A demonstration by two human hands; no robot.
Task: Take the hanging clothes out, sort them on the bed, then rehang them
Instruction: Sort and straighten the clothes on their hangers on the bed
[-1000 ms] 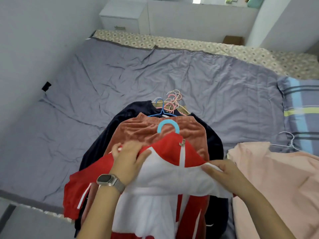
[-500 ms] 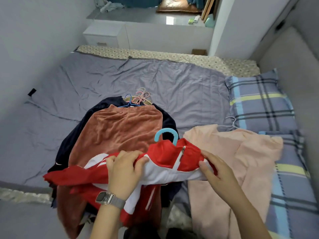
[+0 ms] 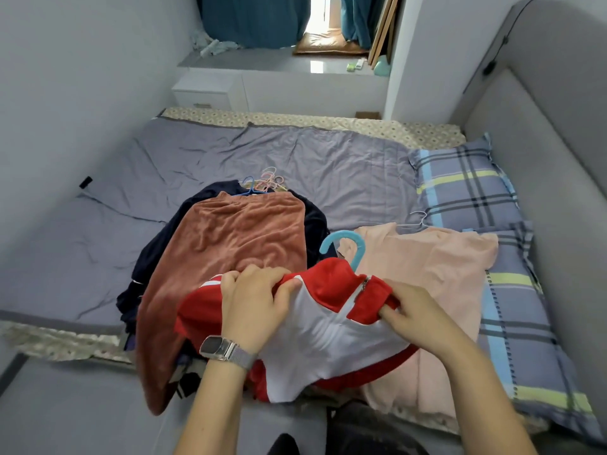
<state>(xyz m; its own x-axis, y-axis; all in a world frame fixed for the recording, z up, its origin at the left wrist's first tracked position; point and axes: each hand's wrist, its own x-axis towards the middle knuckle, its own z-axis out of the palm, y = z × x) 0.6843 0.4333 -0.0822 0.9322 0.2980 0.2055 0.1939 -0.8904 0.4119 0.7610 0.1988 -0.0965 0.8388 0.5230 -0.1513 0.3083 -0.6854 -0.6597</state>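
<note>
At the bed's near edge, the left hand (image 3: 254, 298) bunches the red-and-white jacket's (image 3: 328, 310) shoulder while the right hand (image 3: 414, 311) pinches its collar, probably carrying it on its blue hanger (image 3: 348, 246) toward the pink shirt (image 3: 433, 267) pile.

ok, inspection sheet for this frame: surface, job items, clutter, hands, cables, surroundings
Surface: bed with a wrinkled grey-purple sheet.
Job's things: red and white jacket on a blue hanger, lifted at the near edge; rust-brown fleece garment lying on a dark navy garment; pink garment to the right; bunch of hanger hooks behind the pile.
Clutter: two plaid pillows at the right.
Hands: left hand, with a watch on its wrist, grips the jacket's shoulder; right hand grips the collar side.
Cables: nothing seen.
Surroundings: white nightstand, teal curtains, padded headboard.
</note>
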